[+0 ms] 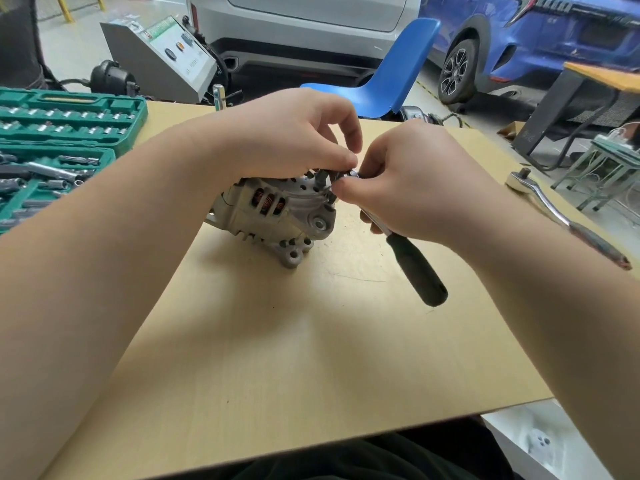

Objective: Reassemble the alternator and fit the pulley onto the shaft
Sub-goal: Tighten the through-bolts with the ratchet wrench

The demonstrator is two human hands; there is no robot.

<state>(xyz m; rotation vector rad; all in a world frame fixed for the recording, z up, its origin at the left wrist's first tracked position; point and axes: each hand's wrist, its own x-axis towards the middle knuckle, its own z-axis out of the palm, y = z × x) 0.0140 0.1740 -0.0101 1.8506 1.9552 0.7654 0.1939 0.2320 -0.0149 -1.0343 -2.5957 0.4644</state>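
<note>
The grey alternator [273, 211] lies on its side in the middle of the wooden table [277, 341], copper windings showing through its vents. My left hand [294, 133] curls over its top and pinches the pulley end, which is mostly hidden by my fingers. My right hand [408, 181] grips the head of a ratchet wrench [415, 265] set on that end of the alternator. The wrench's black handle slants down to the right, toward me.
A green socket set case [62, 133] lies open at the left edge. A second ratchet [561, 216] rests at the table's right edge. A blue chair [391, 71], a grey console [162, 57] and parked cars stand behind the table.
</note>
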